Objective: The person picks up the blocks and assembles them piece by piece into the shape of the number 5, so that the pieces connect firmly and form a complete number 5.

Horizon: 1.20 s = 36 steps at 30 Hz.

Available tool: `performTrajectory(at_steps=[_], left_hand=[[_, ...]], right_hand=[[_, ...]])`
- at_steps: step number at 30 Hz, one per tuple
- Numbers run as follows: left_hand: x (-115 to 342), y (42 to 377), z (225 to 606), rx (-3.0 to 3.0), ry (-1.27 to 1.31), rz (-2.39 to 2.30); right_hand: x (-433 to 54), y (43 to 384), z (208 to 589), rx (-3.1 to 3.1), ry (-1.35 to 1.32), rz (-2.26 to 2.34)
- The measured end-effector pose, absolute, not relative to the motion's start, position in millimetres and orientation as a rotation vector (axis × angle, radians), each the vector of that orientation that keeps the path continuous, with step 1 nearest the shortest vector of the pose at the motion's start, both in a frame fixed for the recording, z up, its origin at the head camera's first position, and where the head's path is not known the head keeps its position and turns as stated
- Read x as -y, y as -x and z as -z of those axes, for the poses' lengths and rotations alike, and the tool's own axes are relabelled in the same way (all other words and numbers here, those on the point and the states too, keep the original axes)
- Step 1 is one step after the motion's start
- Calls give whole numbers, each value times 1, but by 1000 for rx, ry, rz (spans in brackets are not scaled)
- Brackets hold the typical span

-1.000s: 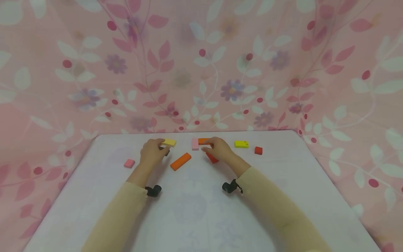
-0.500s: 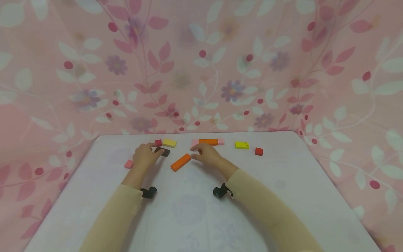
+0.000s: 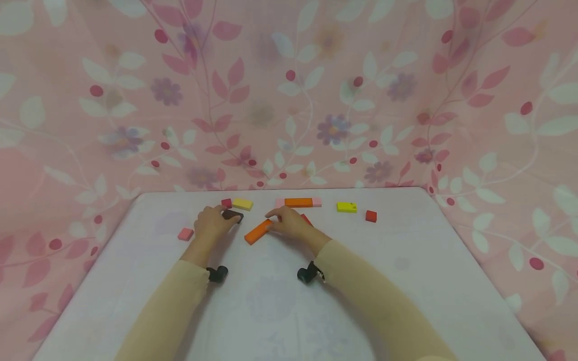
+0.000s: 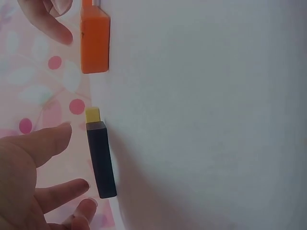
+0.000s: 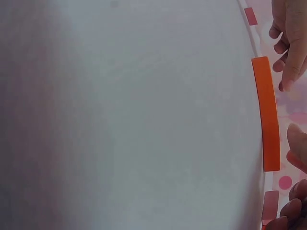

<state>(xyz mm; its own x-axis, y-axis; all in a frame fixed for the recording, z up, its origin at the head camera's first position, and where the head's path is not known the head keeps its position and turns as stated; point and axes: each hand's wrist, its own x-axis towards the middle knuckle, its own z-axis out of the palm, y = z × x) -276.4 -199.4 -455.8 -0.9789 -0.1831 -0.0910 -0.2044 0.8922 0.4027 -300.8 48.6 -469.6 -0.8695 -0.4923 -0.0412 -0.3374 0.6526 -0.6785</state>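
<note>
In the head view my left hand is over a dark block, its thumb and fingers spread and holding nothing. The left wrist view has the dark block lying just beyond those parted fingertips. My right hand reaches the upper right end of an orange block lying slantwise; its thumb and index finger overlap that end in the head view. In the right wrist view a gap separates this hand from the long orange block. A red block is partly hidden behind the right hand.
Along the back of the white table lie a crimson block, a pale yellow block and a second orange block between pink ones. A bright yellow block and red cube lie right, a pink block left.
My right hand has moved left from the back row to the slanted orange block. The left hand has drawn back slightly from beside the pale yellow block, uncovering the crimson and dark blocks.
</note>
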Motion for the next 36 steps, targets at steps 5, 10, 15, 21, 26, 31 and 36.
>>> performTrajectory(at_steps=[5, 10, 15, 21, 26, 31, 36], left_hand=[[199, 277, 456, -2998, 316, -622], [197, 279, 455, -2997, 308, -616], [195, 276, 454, -3005, 297, -590], [194, 276, 454, -2991, 292, -612], [197, 278, 455, -2961, 268, -617], [198, 282, 460, -2930, 187, -651], [195, 282, 462, -2915, 118, -684]], right_hand=[[-45, 302, 471, -2625, 638, 990], [-43, 302, 470, -2625, 643, 951], [-42, 302, 472, -2620, 615, 949], [-45, 306, 475, -2627, 576, 961], [-49, 305, 475, -2627, 541, 949], [-60, 304, 476, -2638, 512, 964], [-73, 305, 476, -2654, 502, 961]])
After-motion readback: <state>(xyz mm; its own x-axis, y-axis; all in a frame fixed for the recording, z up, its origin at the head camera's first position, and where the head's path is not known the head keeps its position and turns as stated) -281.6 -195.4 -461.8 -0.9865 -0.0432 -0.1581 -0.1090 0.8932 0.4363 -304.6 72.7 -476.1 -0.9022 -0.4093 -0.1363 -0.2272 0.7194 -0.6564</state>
